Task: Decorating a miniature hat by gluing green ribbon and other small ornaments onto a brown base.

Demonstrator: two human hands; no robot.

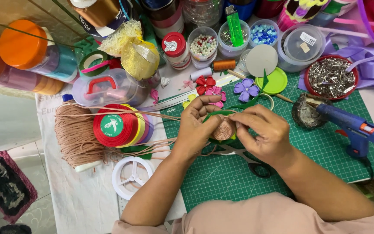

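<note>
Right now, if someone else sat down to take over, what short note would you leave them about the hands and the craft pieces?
Left hand: holds the pinkish-tan coiled cord spiral from the left.
Right hand: pinches the spiral's right edge.
Cord runs left to the tan cord bundle.
Blue glue gun rests on the green cutting mat; black-handled scissors lie under the hands.
Done: a coil is wound. Left: loose cord remains unwound.

coiled rosette: matt tan cord, ribbed | cutting mat: green, matt, rubbery, gridded | ribbon spools: glossy satin | glue gun: smooth blue plastic | clips: shiny metal in red dish | cord hank: rough, matt | empty reel: white plastic
</note>
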